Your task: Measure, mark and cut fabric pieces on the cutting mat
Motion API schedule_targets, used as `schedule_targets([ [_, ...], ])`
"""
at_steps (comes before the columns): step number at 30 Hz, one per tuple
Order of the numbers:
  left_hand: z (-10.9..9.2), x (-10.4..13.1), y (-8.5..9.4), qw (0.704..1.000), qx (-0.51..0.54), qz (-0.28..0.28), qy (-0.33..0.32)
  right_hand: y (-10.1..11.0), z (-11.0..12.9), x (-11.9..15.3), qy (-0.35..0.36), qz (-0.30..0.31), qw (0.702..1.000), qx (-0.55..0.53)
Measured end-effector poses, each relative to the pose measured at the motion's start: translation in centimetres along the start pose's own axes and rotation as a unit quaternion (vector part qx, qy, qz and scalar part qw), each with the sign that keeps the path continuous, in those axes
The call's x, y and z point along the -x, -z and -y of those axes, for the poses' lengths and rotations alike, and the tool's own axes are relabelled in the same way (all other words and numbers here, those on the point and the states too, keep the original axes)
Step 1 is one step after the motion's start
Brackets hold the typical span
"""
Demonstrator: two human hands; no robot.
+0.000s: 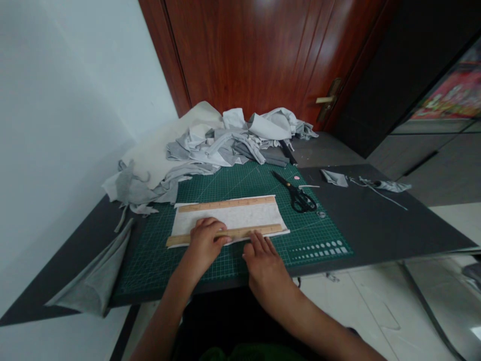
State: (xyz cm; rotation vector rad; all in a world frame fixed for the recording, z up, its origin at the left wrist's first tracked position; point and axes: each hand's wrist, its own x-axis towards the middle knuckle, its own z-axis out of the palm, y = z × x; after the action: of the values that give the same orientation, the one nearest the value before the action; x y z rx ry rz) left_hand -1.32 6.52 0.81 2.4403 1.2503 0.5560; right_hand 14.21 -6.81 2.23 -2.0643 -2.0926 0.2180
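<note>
A white rectangular piece of cloth (233, 216) lies on a green cutting mat (225, 265). One wooden ruler (248, 202) rests along its far edge and a second wooden ruler (270, 229) along its near edge. My left hand (206, 243) is closed over the near ruler, thumb on the front side and fingers reaching across it. Farther right, my right hand (265, 260) has its fingers pressed together at the cloth's near edge against the same ruler. The fingertips partly hide the cloth edge.
Black-handled scissors (296, 195) lie right of the cloth. A heap of grey and white fabric (233, 140) covers the table's back, against a wooden door (248, 55). A folded grey cloth (93, 276) overhangs the left front edge. Small scraps (334, 178) and cords sit at right.
</note>
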Motion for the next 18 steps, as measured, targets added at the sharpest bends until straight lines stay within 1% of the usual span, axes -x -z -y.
schedule_targets([
  [2, 0.1, 0.0, -0.1, 1.0, 0.0, -0.005, 0.003, 0.1, 0.8, 0.5, -0.017, 0.027, 0.999, 0.017],
  [4, 0.1, 0.1, -0.2, 1.0, 0.0, -0.005, 0.005, 0.2, 1.1, 0.8, -0.025, 0.039, 0.998, 0.039],
  [8, 0.0, 0.0, -0.1, 1.0, 0.008, -0.001, 0.008, 0.5, 1.0, 0.9, -0.043, 0.019, 0.996, 0.074],
  [11, -0.2, 0.1, 0.0, 1.0, 0.007, 0.002, 0.009, 0.7, 0.4, 0.8, -0.062, -0.007, 0.994, 0.084],
  [14, -0.2, 0.1, 0.0, 1.0, 0.007, 0.005, 0.006, 0.9, -0.4, 0.7, -0.058, -0.028, 0.992, 0.111],
  [16, -0.1, 0.1, 0.0, 1.0, 0.01, 0.004, 0.004, 1.2, -0.8, 0.6, -0.053, -0.02, 0.991, 0.118],
  [18, -0.1, 0.1, 0.0, 1.0, 0.01, 0.002, 0.002, 1.4, -0.9, 0.5, -0.066, -0.002, 0.992, 0.108],
])
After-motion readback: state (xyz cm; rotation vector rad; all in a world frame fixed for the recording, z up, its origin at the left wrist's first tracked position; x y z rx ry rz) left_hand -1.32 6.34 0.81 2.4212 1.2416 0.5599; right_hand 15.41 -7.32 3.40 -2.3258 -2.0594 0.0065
